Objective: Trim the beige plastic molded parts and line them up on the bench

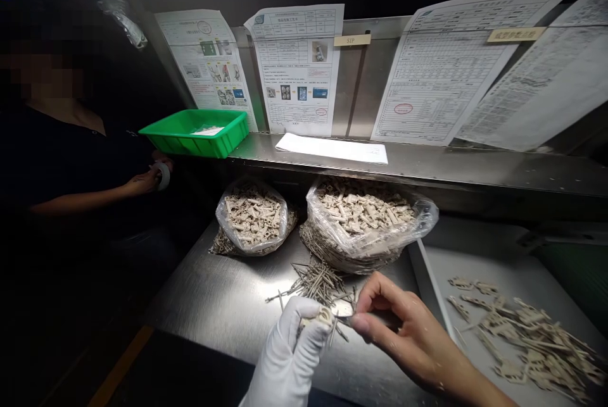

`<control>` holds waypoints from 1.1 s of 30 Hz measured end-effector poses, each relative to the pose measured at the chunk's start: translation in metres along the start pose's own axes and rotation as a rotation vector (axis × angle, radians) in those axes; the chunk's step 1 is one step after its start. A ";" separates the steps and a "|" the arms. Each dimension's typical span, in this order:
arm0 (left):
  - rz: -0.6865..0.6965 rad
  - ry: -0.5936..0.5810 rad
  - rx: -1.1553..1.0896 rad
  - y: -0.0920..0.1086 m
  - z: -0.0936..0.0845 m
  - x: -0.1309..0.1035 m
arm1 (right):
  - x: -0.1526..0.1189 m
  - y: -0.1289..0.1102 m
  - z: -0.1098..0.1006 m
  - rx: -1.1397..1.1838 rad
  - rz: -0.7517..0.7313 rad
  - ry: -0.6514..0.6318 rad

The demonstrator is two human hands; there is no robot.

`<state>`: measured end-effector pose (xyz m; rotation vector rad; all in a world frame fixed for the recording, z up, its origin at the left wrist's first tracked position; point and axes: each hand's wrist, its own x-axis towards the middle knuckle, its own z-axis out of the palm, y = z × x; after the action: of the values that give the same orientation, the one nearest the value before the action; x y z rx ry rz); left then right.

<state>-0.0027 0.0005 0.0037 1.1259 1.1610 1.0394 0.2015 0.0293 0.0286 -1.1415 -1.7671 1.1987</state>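
Note:
My left hand [289, 350], in a white glove, pinches a small beige plastic part [323, 316] between thumb and fingers. Close by on the right, my bare right hand [403, 331] has thumb and forefinger pressed together on a thin dark metal piece [346, 319] that points toward the beige part; whether they touch is unclear. Just beyond both hands, a pile of thin metal pins [319, 281] lies on the steel table [204, 293]. Behind the pile stand a large clear bag of beige parts [365, 207] and a smaller bag of beige parts [254, 214].
A grey tray [430, 280] at the right holds beige parts with metal pins [532, 337]. Above the bags runs a steel shelf [427, 166] with a green bin [194, 131] and folded paper [332, 147]. A person [95, 192] at the left holds a white roll [163, 176].

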 end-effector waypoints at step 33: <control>0.095 0.098 0.231 -0.009 0.009 -0.005 | -0.004 0.008 0.014 -0.272 -0.155 0.150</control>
<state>0.0055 -0.0071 -0.0044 1.3337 1.3429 1.0621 0.1931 0.0226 0.0163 -1.1884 -1.9036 0.7778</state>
